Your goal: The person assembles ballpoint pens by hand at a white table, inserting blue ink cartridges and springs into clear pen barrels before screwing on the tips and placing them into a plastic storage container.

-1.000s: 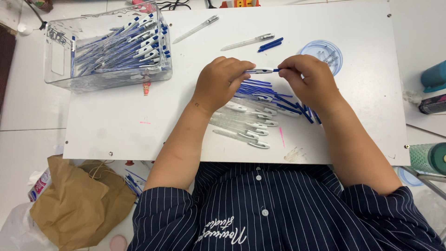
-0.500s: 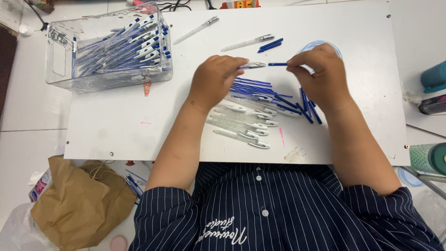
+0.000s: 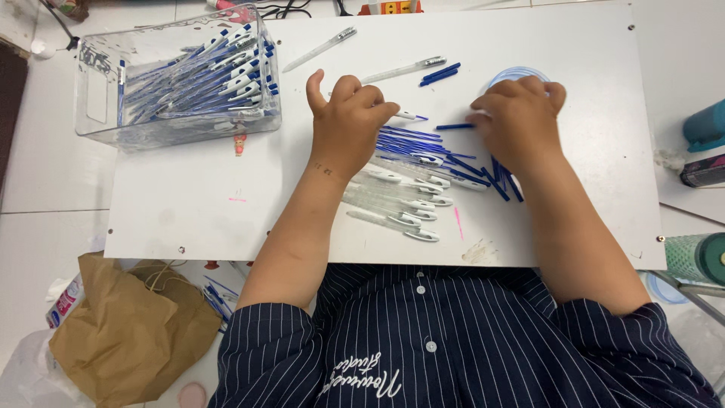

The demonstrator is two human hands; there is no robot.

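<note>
1. The left hand (image 3: 349, 125) gripped a clear pen barrel (image 3: 404, 115) at its fingertips; the right hand (image 3: 517, 121) pinched a blue refill (image 3: 453, 126).
2. A second earlier the two parts met between the hands; now they sat apart above the loose refills (image 3: 411, 140), the refill tip just short of the barrel.
3. Judgement: the pen was unassembled, insertion pending.
4. Finished pens filled the clear box (image 3: 177, 72).

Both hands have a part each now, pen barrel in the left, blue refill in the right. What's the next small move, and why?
Probably bring the two together: slide the blue refill in the right hand toward the clear pen barrel pinched by the left hand. The parts lie roughly in line with a gap between their ends, above the pile of barrels and refills.
</note>
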